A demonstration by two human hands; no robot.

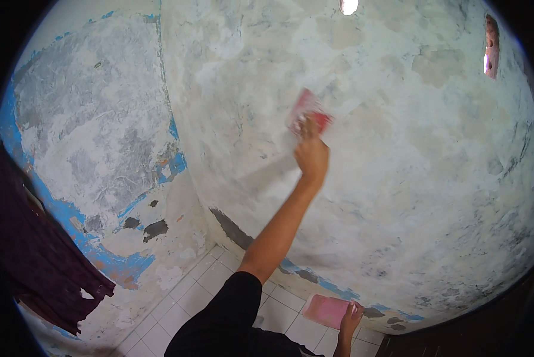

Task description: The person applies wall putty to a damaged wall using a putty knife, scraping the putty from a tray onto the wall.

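Observation:
Raised on my outstretched left arm, my left hand (312,156) closes around a red plastic scraper (307,113). The scraper is smeared with white putty and blurred by motion; its blade is against or very close to the patchy plastered wall (386,178). Low down, close to the foot of that wall, my right hand (350,320) grips the right edge of a flat pink board (325,310). A duller film covers part of the board's face.
The left wall (94,119) has grey plaster and peeling blue paint. A dark purple cloth (41,244) hangs at the far left. White tiles (279,312) cover the floor. Small openings (491,47) pierce the wall at the upper right.

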